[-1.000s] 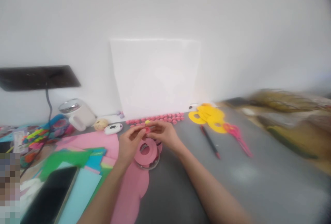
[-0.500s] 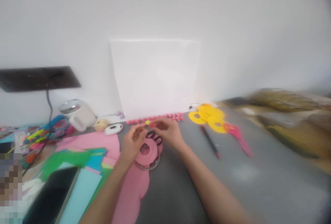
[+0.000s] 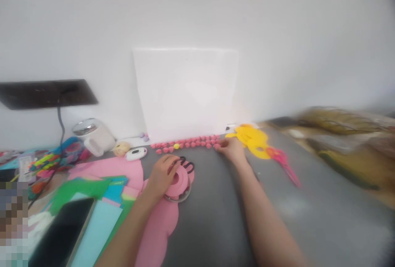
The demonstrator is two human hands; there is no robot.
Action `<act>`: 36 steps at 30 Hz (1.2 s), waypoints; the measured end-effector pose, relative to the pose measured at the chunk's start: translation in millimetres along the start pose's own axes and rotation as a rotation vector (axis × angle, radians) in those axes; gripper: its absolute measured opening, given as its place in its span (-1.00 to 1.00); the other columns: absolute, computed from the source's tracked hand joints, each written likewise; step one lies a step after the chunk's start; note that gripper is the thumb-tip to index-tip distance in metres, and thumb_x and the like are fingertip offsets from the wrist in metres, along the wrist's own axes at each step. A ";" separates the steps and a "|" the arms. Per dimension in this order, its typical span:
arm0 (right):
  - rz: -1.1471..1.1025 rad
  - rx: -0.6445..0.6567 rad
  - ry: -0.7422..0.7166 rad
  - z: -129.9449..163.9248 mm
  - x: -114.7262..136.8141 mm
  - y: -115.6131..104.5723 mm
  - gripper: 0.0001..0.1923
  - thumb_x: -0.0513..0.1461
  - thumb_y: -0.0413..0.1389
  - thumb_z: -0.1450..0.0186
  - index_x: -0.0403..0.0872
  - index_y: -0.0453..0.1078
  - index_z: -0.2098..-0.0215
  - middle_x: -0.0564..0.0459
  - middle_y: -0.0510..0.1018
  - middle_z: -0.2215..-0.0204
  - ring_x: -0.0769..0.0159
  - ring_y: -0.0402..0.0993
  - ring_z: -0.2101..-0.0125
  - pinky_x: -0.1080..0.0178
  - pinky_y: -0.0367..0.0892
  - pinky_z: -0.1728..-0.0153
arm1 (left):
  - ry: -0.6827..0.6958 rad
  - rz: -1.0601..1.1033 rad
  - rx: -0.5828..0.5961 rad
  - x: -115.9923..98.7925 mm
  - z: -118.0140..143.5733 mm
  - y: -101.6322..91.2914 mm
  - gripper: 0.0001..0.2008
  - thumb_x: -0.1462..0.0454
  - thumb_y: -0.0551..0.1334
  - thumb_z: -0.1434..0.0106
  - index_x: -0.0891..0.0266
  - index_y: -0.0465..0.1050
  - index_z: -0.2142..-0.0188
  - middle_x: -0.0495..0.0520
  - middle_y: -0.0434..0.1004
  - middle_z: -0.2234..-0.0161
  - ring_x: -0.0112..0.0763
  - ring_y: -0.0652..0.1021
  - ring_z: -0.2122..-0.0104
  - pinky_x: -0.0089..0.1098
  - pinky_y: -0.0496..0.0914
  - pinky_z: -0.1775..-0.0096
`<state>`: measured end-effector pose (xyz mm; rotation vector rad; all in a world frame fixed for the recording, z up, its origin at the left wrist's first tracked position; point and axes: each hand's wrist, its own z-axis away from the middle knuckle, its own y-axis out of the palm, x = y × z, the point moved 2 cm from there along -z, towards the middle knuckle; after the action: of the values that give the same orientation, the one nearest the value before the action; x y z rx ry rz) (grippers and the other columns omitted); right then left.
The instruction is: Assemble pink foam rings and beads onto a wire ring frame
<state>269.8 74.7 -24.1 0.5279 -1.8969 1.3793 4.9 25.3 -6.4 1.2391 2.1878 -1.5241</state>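
Observation:
Small rounded pink pieces (image 3: pixel 197 143) lie in rows at the foot of the white sheet, with one yellow piece (image 3: pixel 176 146) among them. My right hand (image 3: pixel 233 150) is at the right end of these rows, its thumb and fingertips closed on a pink piece. Lower left, my left hand (image 3: pixel 163 172) rests with loosely bent fingers beside a pink paper ring (image 3: pixel 182 184) and a pair of black looped handles (image 3: pixel 189 166). The ring lies on a round clear container (image 3: pixel 180 199). What is under the left fingers is partly hidden.
Yellow paper rings (image 3: pixel 251 137), pink scissors (image 3: pixel 284 162) lie to the right. A white sheet (image 3: pixel 188 90) leans on the wall. Pink paper (image 3: pixel 157 230), green and blue sheets, a phone (image 3: pixel 63 234), a white device (image 3: pixel 136 153) and a white mug-like object (image 3: pixel 95 137) occupy the left.
My right hand has moved right, from beside my left hand to the end of the pink rows, now covering most of the dark pen. My left hand has lowered slightly onto the ring.

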 end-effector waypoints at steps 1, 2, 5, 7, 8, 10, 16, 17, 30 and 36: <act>-0.013 0.002 -0.006 -0.8 0.6 2.5 -0.83 -0.25 0.21 0.08 -0.16 0.48 0.48 -0.02 0.58 0.54 0.23 0.51 0.47 0.28 0.32 0.42 | -0.002 -0.003 0.000 0.3 0.1 -0.1 -0.78 0.22 0.04 -0.25 0.19 0.45 0.27 0.11 0.52 0.25 -0.28 0.50 0.23 -0.29 0.36 0.15; -0.021 0.002 -0.009 -1.4 1.1 4.6 -0.83 -0.27 0.21 0.08 -0.16 0.48 0.47 -0.02 0.58 0.54 0.23 0.51 0.46 0.28 0.33 0.41 | -0.004 -0.003 0.002 0.7 0.2 0.0 -0.78 0.22 0.05 -0.25 0.18 0.45 0.27 0.11 0.52 0.25 -0.28 0.51 0.24 -0.29 0.36 0.17; -0.044 0.006 -0.017 -2.2 2.4 8.8 -0.83 -0.30 0.20 0.10 -0.15 0.47 0.48 -0.02 0.58 0.53 0.24 0.52 0.46 0.28 0.35 0.39 | -0.016 0.000 0.018 2.4 0.4 0.7 -0.78 0.22 0.05 -0.25 0.18 0.45 0.27 0.10 0.53 0.26 -0.29 0.51 0.26 -0.30 0.37 0.18; -0.065 0.014 -0.020 -1.5 2.9 10.3 -0.83 -0.31 0.21 0.11 -0.15 0.46 0.48 -0.01 0.58 0.53 0.25 0.52 0.46 0.29 0.36 0.39 | -0.028 0.002 0.014 4.0 0.2 0.6 -0.78 0.22 0.05 -0.24 0.18 0.46 0.27 0.10 0.53 0.25 -0.28 0.51 0.26 -0.30 0.37 0.19; -0.078 0.019 -0.019 -1.1 3.0 10.7 -0.82 -0.32 0.21 0.11 -0.15 0.46 0.47 -0.01 0.58 0.54 0.25 0.52 0.46 0.29 0.36 0.39 | -0.039 0.003 0.003 5.0 -0.1 0.1 -0.78 0.21 0.06 -0.23 0.18 0.45 0.27 0.10 0.53 0.25 -0.28 0.51 0.26 -0.30 0.37 0.19; -0.102 0.027 -0.014 -0.4 2.5 10.7 -0.80 -0.34 0.20 0.12 -0.16 0.46 0.46 -0.01 0.58 0.54 0.25 0.52 0.47 0.29 0.37 0.39 | -0.072 0.004 -0.024 7.1 -0.6 -1.8 -0.78 0.20 0.07 -0.22 0.19 0.45 0.26 0.11 0.54 0.25 -0.28 0.51 0.29 -0.31 0.37 0.24; -0.132 0.007 -0.003 -1.4 1.3 1.7 -0.85 -0.37 0.21 0.15 -0.12 0.43 0.55 -0.02 0.56 0.55 0.18 0.50 0.45 0.18 0.37 0.34 | -0.162 -0.048 0.051 8.3 -0.9 -7.2 -0.75 0.10 0.12 -0.17 0.18 0.47 0.33 0.05 0.54 0.42 -0.31 0.48 0.45 -0.36 0.33 0.40; -0.140 0.004 -0.006 -0.7 3.2 -0.1 -0.88 -0.35 0.21 0.14 -0.11 0.42 0.57 -0.03 0.56 0.55 0.17 0.49 0.45 0.17 0.36 0.35 | -0.167 -0.058 0.071 7.8 -1.1 -7.6 -0.74 0.09 0.13 -0.16 0.17 0.48 0.35 0.04 0.53 0.44 -0.31 0.48 0.45 -0.37 0.32 0.41; -0.550 0.659 -0.373 59.4 92.3 38.5 -0.74 -0.11 0.17 -0.11 -0.13 0.49 0.33 0.01 0.57 0.42 0.35 0.46 0.42 0.32 0.36 0.40 | -0.366 0.439 0.048 2.9 -6.5 -19.8 -0.80 0.14 0.30 0.02 0.23 0.52 0.46 0.06 0.57 0.46 -0.31 0.51 0.45 -0.38 0.38 0.41; -0.711 0.784 -0.290 71.4 98.5 47.4 -0.65 -0.06 0.26 0.01 -0.17 0.47 0.39 0.04 0.54 0.47 0.33 0.44 0.45 0.33 0.32 0.45 | -0.497 0.722 -0.183 1.7 -7.7 -24.2 -0.70 0.11 0.35 0.05 0.29 0.52 0.40 0.11 0.58 0.35 -0.32 0.53 0.39 -0.40 0.40 0.38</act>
<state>150.4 32.5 7.5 1.6674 -1.0797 1.5338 -11.5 29.9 12.5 1.2258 1.3204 -1.1322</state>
